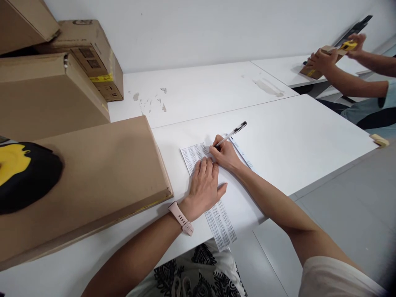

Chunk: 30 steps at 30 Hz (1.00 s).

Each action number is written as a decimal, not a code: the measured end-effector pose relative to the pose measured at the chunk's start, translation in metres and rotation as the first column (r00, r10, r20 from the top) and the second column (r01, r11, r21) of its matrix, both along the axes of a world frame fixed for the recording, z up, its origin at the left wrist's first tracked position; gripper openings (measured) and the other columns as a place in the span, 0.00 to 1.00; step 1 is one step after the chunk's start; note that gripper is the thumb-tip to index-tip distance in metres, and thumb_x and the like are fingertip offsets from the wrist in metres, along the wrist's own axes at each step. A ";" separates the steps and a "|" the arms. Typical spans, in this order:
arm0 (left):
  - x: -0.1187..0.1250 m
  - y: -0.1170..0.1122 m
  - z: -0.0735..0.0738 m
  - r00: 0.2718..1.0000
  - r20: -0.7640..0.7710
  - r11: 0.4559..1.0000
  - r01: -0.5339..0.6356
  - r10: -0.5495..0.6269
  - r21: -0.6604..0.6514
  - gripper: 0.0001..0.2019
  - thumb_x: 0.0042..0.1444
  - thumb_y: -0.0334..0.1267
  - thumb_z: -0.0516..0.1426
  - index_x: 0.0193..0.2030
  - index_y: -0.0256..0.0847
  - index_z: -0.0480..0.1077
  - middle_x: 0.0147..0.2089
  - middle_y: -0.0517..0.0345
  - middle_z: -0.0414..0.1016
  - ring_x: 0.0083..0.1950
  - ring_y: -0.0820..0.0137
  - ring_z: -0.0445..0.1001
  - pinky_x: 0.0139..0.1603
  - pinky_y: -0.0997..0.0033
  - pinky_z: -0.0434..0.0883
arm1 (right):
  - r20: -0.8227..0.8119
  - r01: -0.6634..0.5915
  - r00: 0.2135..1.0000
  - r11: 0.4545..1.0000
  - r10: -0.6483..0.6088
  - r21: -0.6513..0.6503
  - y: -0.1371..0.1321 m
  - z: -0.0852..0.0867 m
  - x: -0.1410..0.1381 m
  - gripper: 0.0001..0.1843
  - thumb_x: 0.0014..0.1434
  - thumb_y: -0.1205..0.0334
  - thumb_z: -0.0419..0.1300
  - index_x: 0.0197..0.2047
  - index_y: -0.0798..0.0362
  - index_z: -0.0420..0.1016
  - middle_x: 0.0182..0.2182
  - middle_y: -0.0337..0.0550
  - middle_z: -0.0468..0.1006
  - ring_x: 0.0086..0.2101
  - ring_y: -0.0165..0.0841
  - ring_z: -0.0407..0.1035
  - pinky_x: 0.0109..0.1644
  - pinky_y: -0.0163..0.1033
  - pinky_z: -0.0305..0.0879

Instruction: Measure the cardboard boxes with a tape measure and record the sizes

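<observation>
My right hand [227,154] is closed around a pen [236,130] with a clear barrel and black end, its tip low over a sheet of paper [221,225]. Columns of small handwriting cover parts of the sheet, which hangs a little past the table's front edge. Flat on the paper lies my left hand [204,185], fingers stretched out and thumb apart, just left of the writing hand. A light pink band circles the left wrist. Beside the right hand, a printed sheet or booklet edge [243,152] shows in part.
On the left, a large cardboard box [123,165] bears a black and yellow object [31,173]; more boxes [93,53] are stacked behind. The white table [293,136] meets the wall. At far right, another person's hands hold a small box [315,72] and a yellow tape measure [349,45].
</observation>
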<state>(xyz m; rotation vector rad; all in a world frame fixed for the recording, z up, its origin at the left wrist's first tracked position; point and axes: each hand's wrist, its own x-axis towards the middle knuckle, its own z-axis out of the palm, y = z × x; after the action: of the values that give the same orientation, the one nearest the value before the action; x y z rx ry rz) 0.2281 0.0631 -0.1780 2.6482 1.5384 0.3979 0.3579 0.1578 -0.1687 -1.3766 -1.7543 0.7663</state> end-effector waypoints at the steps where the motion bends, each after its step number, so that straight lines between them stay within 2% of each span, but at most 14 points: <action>1: 0.000 0.000 0.000 1.000 -0.003 1.000 0.002 -0.002 -0.004 0.35 0.66 0.52 0.51 0.67 0.21 0.60 0.69 0.28 0.62 0.73 0.44 0.57 0.74 0.47 0.52 | -0.006 0.000 1.000 1.000 0.000 0.001 0.000 0.000 0.000 0.08 0.53 0.64 0.55 0.27 0.48 0.57 0.18 0.31 0.58 0.23 0.29 0.53 0.28 0.38 0.50; 5: 0.000 0.001 0.003 1.000 -0.015 1.000 0.010 -0.010 -0.021 0.35 0.66 0.52 0.51 0.67 0.20 0.60 0.70 0.26 0.61 0.73 0.43 0.56 0.74 0.46 0.53 | -0.026 0.023 0.999 1.000 -0.023 0.017 0.001 -0.002 -0.001 0.09 0.55 0.64 0.56 0.27 0.48 0.58 0.19 0.31 0.58 0.23 0.29 0.54 0.29 0.37 0.51; 8: -0.001 0.000 0.003 1.000 -0.009 1.000 0.014 -0.014 -0.018 0.34 0.66 0.52 0.51 0.66 0.21 0.61 0.70 0.27 0.60 0.73 0.43 0.56 0.73 0.46 0.54 | -0.057 0.036 0.998 0.996 -0.032 0.081 0.006 -0.004 0.004 0.07 0.59 0.60 0.57 0.31 0.49 0.63 0.23 0.34 0.64 0.25 0.30 0.57 0.31 0.37 0.55; 10: -0.001 0.000 0.001 1.000 0.011 1.000 0.018 -0.018 0.003 0.33 0.66 0.52 0.52 0.66 0.21 0.61 0.70 0.27 0.61 0.73 0.43 0.57 0.72 0.45 0.56 | -0.013 -0.029 0.999 0.983 0.032 0.182 0.011 -0.008 0.012 0.04 0.62 0.60 0.56 0.37 0.50 0.69 0.30 0.39 0.71 0.30 0.33 0.63 0.36 0.39 0.60; 12: -0.002 0.000 -0.002 0.999 0.046 0.999 0.016 -0.019 0.052 0.32 0.64 0.50 0.54 0.64 0.21 0.63 0.68 0.26 0.64 0.71 0.42 0.60 0.70 0.44 0.58 | 0.106 -0.143 0.987 0.951 0.118 0.275 0.017 -0.012 0.021 0.08 0.63 0.64 0.55 0.44 0.51 0.74 0.37 0.44 0.74 0.36 0.36 0.66 0.42 0.41 0.63; 15: -0.004 0.001 -0.003 0.984 0.168 0.981 0.021 -0.054 0.192 0.20 0.62 0.42 0.57 0.55 0.27 0.70 0.58 0.31 0.73 0.63 0.45 0.69 0.64 0.46 0.67 | 0.263 -0.265 0.947 0.916 0.187 0.301 0.024 -0.019 0.031 0.17 0.60 0.72 0.52 0.47 0.51 0.78 0.39 0.48 0.76 0.40 0.38 0.67 0.46 0.44 0.64; 18: -0.006 -0.007 0.009 0.943 0.302 0.946 0.039 -0.142 0.322 0.05 0.62 0.33 0.56 0.42 0.36 0.73 0.45 0.44 0.79 0.51 0.55 0.75 0.52 0.54 0.75 | 0.271 -0.260 0.946 0.914 0.177 0.311 0.028 -0.026 0.034 0.25 0.58 0.76 0.48 0.52 0.51 0.78 0.39 0.48 0.78 0.40 0.39 0.68 0.47 0.45 0.65; 21: -0.013 -0.033 0.033 0.894 0.409 0.925 0.017 -0.185 0.380 0.03 0.61 0.29 0.56 0.36 0.39 0.70 0.37 0.50 0.77 0.42 0.62 0.74 0.43 0.62 0.75 | 0.216 -0.207 0.966 0.918 0.139 0.339 0.030 -0.032 0.033 0.32 0.56 0.79 0.46 0.58 0.52 0.74 0.40 0.47 0.79 0.40 0.37 0.69 0.49 0.44 0.66; 24: -0.034 -0.076 0.052 0.790 0.582 0.910 -0.078 -0.193 0.408 0.06 0.59 0.25 0.58 0.37 0.40 0.68 0.34 0.55 0.74 0.38 0.66 0.71 0.40 0.64 0.72 | 0.197 -0.172 0.974 0.923 0.108 0.344 0.033 -0.035 0.031 0.32 0.57 0.78 0.45 0.62 0.53 0.71 0.42 0.48 0.79 0.38 0.36 0.71 0.49 0.43 0.68; 26: -0.058 -0.106 0.057 0.759 0.634 0.904 -0.157 -0.147 0.398 0.08 0.59 0.22 0.57 0.35 0.41 0.67 0.32 0.58 0.72 0.35 0.69 0.70 0.38 0.66 0.70 | 0.204 -0.151 0.976 0.926 0.083 0.346 0.034 -0.036 0.030 0.31 0.59 0.76 0.44 0.62 0.54 0.70 0.42 0.48 0.79 0.39 0.36 0.72 0.50 0.44 0.68; 28: -0.090 -0.130 0.061 0.761 0.645 0.881 -0.256 -0.069 0.397 0.12 0.60 0.21 0.54 0.29 0.41 0.66 0.30 0.59 0.70 0.33 0.69 0.70 0.37 0.66 0.68 | 0.223 -0.136 0.973 0.928 0.059 0.347 0.033 -0.034 0.028 0.28 0.62 0.73 0.44 0.62 0.54 0.70 0.43 0.49 0.80 0.42 0.38 0.72 0.52 0.45 0.67; 29: -0.108 -0.139 0.063 0.764 0.644 0.852 -0.312 -0.038 0.421 0.13 0.60 0.21 0.53 0.28 0.42 0.65 0.29 0.60 0.70 0.33 0.69 0.71 0.37 0.65 0.68 | 0.236 -0.131 0.970 0.929 0.050 0.345 0.033 -0.033 0.027 0.27 0.63 0.71 0.44 0.62 0.54 0.70 0.43 0.50 0.80 0.43 0.39 0.72 0.53 0.46 0.67; 30: -0.127 -0.145 0.068 0.765 0.645 0.799 -0.393 0.009 0.455 0.14 0.61 0.23 0.53 0.27 0.42 0.66 0.28 0.60 0.70 0.33 0.68 0.71 0.39 0.64 0.68 | 0.250 -0.128 0.967 0.932 0.042 0.339 0.032 -0.032 0.026 0.26 0.64 0.70 0.44 0.61 0.55 0.71 0.44 0.50 0.80 0.45 0.40 0.72 0.54 0.47 0.67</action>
<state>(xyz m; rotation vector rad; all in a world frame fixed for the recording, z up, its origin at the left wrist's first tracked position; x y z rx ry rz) 0.1012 -0.0817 -0.1104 2.2379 1.6388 1.8026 0.3842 0.1895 -0.2003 -1.1886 -2.0332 0.3112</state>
